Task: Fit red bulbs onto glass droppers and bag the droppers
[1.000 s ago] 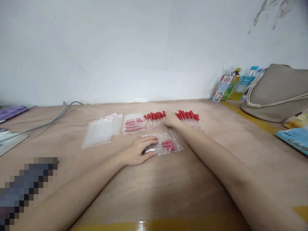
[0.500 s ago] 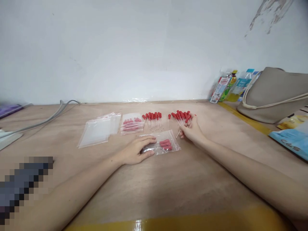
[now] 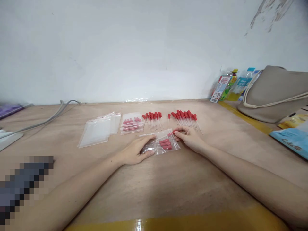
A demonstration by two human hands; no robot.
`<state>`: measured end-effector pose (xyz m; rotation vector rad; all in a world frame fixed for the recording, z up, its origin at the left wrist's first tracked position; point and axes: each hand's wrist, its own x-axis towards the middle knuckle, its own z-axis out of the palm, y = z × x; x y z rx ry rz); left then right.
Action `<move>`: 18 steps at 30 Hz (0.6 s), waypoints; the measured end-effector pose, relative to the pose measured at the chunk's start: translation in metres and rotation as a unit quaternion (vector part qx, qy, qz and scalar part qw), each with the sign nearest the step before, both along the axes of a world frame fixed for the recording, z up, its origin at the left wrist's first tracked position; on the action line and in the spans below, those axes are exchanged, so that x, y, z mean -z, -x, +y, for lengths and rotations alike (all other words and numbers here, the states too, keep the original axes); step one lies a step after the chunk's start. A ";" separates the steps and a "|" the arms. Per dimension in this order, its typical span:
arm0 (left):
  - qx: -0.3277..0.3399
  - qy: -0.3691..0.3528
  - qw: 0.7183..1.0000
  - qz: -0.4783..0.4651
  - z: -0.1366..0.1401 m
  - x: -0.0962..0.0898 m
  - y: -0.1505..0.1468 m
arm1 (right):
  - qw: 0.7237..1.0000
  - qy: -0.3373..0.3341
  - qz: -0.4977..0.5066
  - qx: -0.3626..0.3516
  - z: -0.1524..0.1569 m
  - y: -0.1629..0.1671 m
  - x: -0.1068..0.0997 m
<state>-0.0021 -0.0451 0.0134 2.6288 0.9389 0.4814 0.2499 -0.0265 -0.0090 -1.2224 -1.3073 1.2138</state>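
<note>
A clear zip bag (image 3: 177, 147) lies flat on the table with several red-bulbed droppers (image 3: 166, 144) inside. My left hand (image 3: 136, 150) rests on its left end, thumb and fingers spread apart. At the bag's upper right edge, my right hand (image 3: 190, 138) pinches a dropper (image 3: 173, 132) by its red bulb. Its stem points left, and part of it appears to be within the bag. Behind my right hand lies a fanned group of red-bulbed droppers (image 3: 184, 115). A second group (image 3: 154, 116) is behind the bag.
Empty zip bags (image 3: 96, 133) are stacked at the left, beside a pile of filled bags (image 3: 132, 125). A grey cable (image 3: 50, 116) crosses the far left. Bottles (image 3: 240, 86) and a grey drawstring bag (image 3: 271, 96) stand at the right, by the wall.
My right hand has come from the right dropper group toward me and left to the bag's edge, bringing a dropper. My left hand has stayed put.
</note>
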 end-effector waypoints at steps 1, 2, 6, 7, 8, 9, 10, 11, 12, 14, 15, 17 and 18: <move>-0.001 0.000 1.000 0.001 0.000 0.000 0.000 | 0.999 -0.001 -0.021 -0.027 0.000 -0.001 -0.001; -0.002 0.000 1.000 0.001 0.000 -0.001 0.000 | 0.998 -0.001 -0.036 -0.055 0.000 -0.002 -0.002; 0.001 -0.003 1.000 0.001 0.000 -0.001 -0.001 | 0.993 -0.002 -0.072 -0.091 0.003 0.001 -0.002; 0.002 -0.004 1.000 0.000 0.000 0.000 -0.001 | 0.994 -0.011 -0.079 -0.074 0.004 0.004 -0.001; 0.002 -0.005 1.000 0.000 0.000 0.000 0.000 | 0.995 -0.023 -0.083 -0.059 0.004 0.006 -0.001; 0.003 -0.006 1.000 -0.001 0.001 0.000 0.000 | 0.994 -0.036 -0.083 -0.054 0.004 0.009 0.000; 0.004 -0.007 1.000 -0.001 0.001 0.001 0.000 | 0.994 -0.046 -0.080 -0.062 0.003 0.010 0.000; 0.005 -0.008 1.000 -0.001 0.001 0.001 0.000 | 0.992 -0.053 -0.077 -0.082 0.002 0.011 0.000; 0.006 -0.009 1.000 -0.001 0.001 0.001 0.000 | 0.990 -0.052 -0.079 -0.108 0.002 0.011 -0.001; 0.008 -0.010 1.000 -0.002 0.001 0.001 0.000 | 0.985 -0.031 -0.106 -0.131 0.002 0.007 -0.004; 0.009 -0.011 1.000 -0.003 0.001 0.001 0.000 | 0.984 -0.020 -0.132 -0.116 0.004 0.004 -0.006; 0.012 -0.015 1.000 -0.005 0.001 0.001 0.000 | 0.977 -0.037 -0.206 -0.045 0.012 -0.003 -0.012; 0.014 -0.015 1.000 -0.006 0.001 0.001 -0.001 | 0.966 -0.069 -0.250 0.000 0.019 -0.006 -0.015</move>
